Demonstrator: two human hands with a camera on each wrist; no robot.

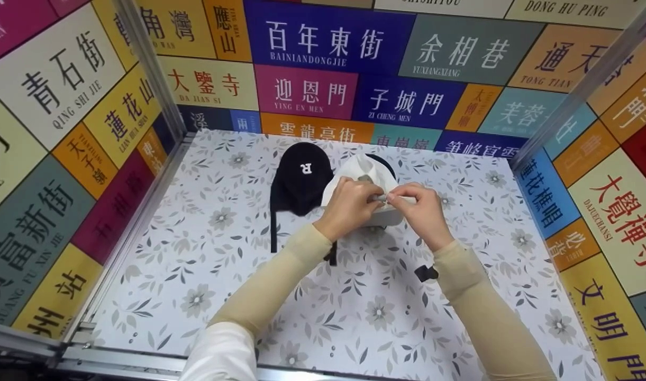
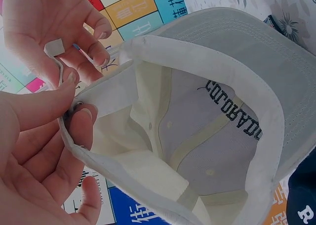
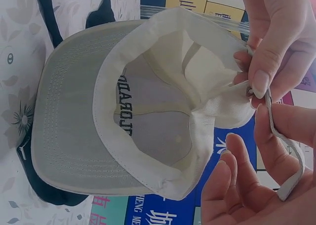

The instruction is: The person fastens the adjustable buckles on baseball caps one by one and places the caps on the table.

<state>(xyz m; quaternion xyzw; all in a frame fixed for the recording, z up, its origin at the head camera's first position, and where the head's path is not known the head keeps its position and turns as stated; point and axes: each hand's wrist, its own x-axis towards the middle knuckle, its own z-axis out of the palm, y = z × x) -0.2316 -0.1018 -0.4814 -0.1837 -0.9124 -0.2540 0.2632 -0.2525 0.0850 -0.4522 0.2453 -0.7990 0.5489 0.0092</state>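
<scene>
A white baseball cap is held with its inside facing up, and dark lettering reading COLORADO shows inside the crown. My left hand pinches the rear edge of the cap at a small metal buckle, between thumb and index finger. Close beside it, my right hand pinches the cap's narrow strap, whose loose end hangs over the fingers. Both hands meet at the back of the cap, with the grey-white brim pointing away from them.
A black cap with a white letter R lies left of the white cap, dark straps trailing from it. Something dark shows behind the white cap. Walls printed with Chinese signs enclose the floral tabletop on three sides.
</scene>
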